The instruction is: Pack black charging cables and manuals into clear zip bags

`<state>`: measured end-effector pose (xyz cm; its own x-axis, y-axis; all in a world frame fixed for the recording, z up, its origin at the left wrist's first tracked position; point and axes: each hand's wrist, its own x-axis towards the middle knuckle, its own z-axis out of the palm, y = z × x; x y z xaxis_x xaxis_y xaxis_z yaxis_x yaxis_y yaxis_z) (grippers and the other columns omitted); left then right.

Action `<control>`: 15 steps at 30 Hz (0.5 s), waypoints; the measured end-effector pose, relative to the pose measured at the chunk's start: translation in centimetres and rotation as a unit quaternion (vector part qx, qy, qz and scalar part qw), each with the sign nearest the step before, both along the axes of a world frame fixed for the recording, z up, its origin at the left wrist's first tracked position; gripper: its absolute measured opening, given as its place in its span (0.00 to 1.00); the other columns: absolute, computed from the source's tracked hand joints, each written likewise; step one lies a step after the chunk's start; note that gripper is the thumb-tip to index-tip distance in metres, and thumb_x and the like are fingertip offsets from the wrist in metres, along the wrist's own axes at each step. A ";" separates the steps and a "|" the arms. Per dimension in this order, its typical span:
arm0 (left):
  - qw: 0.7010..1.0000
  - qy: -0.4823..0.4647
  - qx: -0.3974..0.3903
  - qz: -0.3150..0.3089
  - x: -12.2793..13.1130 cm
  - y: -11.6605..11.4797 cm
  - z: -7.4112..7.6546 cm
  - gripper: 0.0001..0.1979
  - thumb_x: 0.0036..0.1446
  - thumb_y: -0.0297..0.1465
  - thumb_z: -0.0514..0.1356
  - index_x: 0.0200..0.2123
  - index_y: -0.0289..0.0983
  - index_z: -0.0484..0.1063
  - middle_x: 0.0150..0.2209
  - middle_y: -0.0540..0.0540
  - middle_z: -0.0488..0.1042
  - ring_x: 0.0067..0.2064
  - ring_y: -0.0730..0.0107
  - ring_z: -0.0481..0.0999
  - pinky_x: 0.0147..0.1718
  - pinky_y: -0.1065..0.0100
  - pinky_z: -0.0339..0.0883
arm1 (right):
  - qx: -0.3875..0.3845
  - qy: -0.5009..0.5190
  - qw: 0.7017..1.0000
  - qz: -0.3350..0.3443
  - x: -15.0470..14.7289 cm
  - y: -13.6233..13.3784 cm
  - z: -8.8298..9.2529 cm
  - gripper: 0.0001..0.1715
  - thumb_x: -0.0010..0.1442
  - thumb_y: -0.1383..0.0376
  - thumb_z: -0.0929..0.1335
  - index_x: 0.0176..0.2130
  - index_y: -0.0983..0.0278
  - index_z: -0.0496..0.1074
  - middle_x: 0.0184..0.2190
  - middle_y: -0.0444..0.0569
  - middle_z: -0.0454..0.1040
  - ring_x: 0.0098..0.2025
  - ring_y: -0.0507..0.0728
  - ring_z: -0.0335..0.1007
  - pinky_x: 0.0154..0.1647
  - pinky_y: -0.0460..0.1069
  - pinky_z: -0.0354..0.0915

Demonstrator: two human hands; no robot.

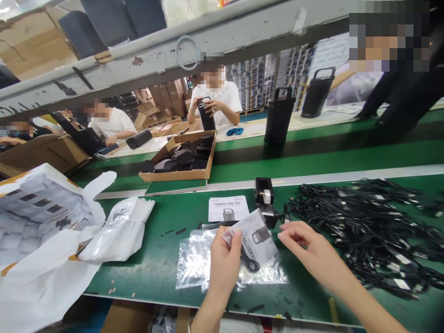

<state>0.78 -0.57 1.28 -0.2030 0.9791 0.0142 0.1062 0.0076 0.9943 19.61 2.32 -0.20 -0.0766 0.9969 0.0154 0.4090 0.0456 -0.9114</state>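
My left hand (225,259) pinches a clear plastic bag holding a printed manual (259,237) and a looped black cable (251,263). The manual is tilted, its speaker picture facing up. To the right of the bag, my right hand (307,243) hovers with fingers loosely bent and apart, nothing in them. Beneath the held bag lie flat clear plastic bags (192,266). Behind them are more printed manuals (215,215), marked THUNDER TRAIL PRO. A black tape dispenser (260,187) stands just beyond my hands.
A large heap of black cables (367,226) covers the bench's right side. White plastic bags (120,231) lie at left. Past the metal strip, a cardboard tray (173,175) of black parts and a black speaker (279,115) stand on the green belt. Co-workers sit opposite; a shelf beam crosses overhead.
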 end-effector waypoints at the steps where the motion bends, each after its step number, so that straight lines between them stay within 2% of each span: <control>1: 1.000 0.010 0.001 -0.001 0.2 -0.1 0.1 0.13 0.59 0.39 0.53 0.26 0.37 0.61 0.24 0.55 0.59 0.26 0.75 0.59 0.25 0.75 0.55 | -0.006 0.019 0.999 0.030 -0.3 -0.6 0.8 0.15 0.53 0.54 0.65 0.23 0.61 0.69 0.32 0.48 0.70 0.34 0.56 0.67 0.34 0.49 0.63; 4: 0.999 0.033 0.003 -0.008 0.8 -0.4 0.6 0.14 0.59 0.39 0.53 0.24 0.37 0.60 0.22 0.56 0.56 0.25 0.76 0.58 0.24 0.75 0.54 | -0.057 0.088 0.990 0.095 -2.1 -1.6 2.8 0.18 0.55 0.53 0.64 0.22 0.62 0.64 0.19 0.40 0.62 0.22 0.51 0.60 0.23 0.45 0.59; 5: 0.999 0.036 0.003 -0.014 1.1 -0.6 0.8 0.14 0.58 0.39 0.53 0.24 0.37 0.60 0.22 0.56 0.56 0.25 0.76 0.58 0.24 0.75 0.54 | -0.074 0.098 0.988 0.092 -2.7 -1.6 3.1 0.19 0.55 0.52 0.63 0.22 0.62 0.63 0.17 0.38 0.60 0.19 0.49 0.57 0.20 0.45 0.56; 7: 0.999 0.035 -0.001 -0.026 1.5 -0.9 1.1 0.14 0.59 0.38 0.53 0.24 0.37 0.60 0.22 0.56 0.57 0.24 0.76 0.58 0.24 0.75 0.54 | -0.094 0.084 0.990 0.068 -3.6 -1.2 3.3 0.20 0.54 0.51 0.63 0.21 0.62 0.63 0.16 0.38 0.61 0.16 0.48 0.54 0.17 0.44 0.52; 11: 0.999 0.011 -0.017 -0.034 2.0 -1.3 1.3 0.13 0.58 0.38 0.54 0.25 0.37 0.60 0.21 0.56 0.58 0.23 0.76 0.58 0.23 0.75 0.55 | -0.125 0.006 0.991 0.048 -4.1 -0.6 2.7 0.25 0.54 0.48 0.62 0.17 0.62 0.62 0.15 0.43 0.69 0.12 0.48 0.54 0.15 0.45 0.50; 15: 0.999 -0.020 -0.038 -0.020 0.8 -1.8 1.6 0.13 0.57 0.40 0.54 0.26 0.37 0.62 0.22 0.55 0.61 0.24 0.75 0.61 0.24 0.75 0.58 | -0.085 -0.188 0.977 0.054 -3.6 -1.3 2.6 0.28 0.54 0.48 0.63 0.13 0.61 0.58 0.13 0.44 0.68 0.19 0.53 0.62 0.21 0.46 0.51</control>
<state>1.59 -2.39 2.83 -0.1635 0.9842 -0.0673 0.0676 0.0793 0.9946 16.04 1.00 2.37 -0.1492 0.9684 -0.1999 0.7174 -0.0332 -0.6959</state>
